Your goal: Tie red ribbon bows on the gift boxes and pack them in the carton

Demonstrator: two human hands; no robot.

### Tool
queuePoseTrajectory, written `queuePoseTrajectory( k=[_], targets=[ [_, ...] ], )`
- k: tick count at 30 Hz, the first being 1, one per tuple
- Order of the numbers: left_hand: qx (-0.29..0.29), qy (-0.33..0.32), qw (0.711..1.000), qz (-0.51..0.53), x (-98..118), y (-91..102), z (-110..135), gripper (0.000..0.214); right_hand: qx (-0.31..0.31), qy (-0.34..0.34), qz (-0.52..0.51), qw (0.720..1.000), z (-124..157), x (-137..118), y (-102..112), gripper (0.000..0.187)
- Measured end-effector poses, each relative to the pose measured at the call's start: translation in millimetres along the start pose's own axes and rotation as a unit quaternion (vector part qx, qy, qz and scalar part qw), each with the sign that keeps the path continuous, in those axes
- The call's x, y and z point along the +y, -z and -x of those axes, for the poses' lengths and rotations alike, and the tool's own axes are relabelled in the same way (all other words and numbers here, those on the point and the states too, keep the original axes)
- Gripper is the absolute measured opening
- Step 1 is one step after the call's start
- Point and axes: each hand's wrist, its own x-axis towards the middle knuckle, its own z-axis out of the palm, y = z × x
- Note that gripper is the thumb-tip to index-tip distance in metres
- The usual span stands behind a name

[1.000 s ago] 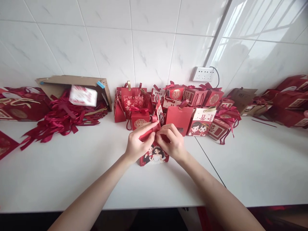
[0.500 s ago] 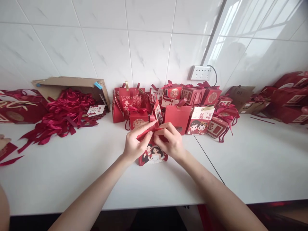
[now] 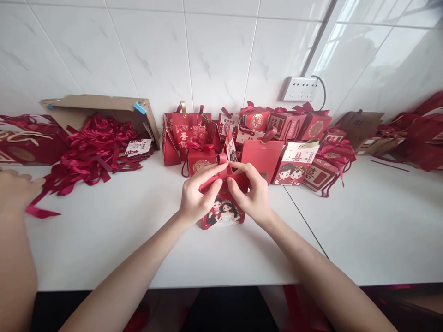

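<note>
A red paper gift box (image 3: pixel 226 216) with a cartoon bride and groom on its front stands upright on the table before me. A red ribbon loop (image 3: pixel 223 159) rises from its top. My left hand (image 3: pixel 199 193) is closed on the top of the box, thumb in front and fingers behind, beside the ribbon. From the other side my right hand (image 3: pixel 254 191) grips the same top edge, its index fingertip near the left one at the loop. The fingers hide part of the box's top and of the ribbon.
Finished-looking red gift boxes (image 3: pixel 263 154) stand in rows behind. At the left, a cardboard box (image 3: pixel 100 102) lies behind a heap of dark red ribbons (image 3: pixel 100 147). Another person's arm (image 3: pixel 15 230) reaches in at the left edge. A power strip (image 3: pixel 300 89) hangs on the wall.
My right hand's fingers have spread a little and its index finger has straightened toward the ribbon loop. The other person's arm has come further into view. The camera has tilted down slightly.
</note>
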Motion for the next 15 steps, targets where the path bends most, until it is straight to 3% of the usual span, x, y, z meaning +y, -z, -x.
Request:
queuePoseTrajectory(
  k=[4, 15],
  targets=[
    [0.003, -0.012, 1.000, 0.006, -1.0, 0.9, -0.3, 0.032, 0.000, -0.029, -0.023, 0.999, -2.7, -2.5, 0.2, 0.021],
    [0.001, -0.040, 0.999, 0.017, -2.1, 1.4, -0.8, 0.035, -0.006, -0.003, -0.030, 1.000, -0.7, 0.9, 0.0, 0.023]
  ],
)
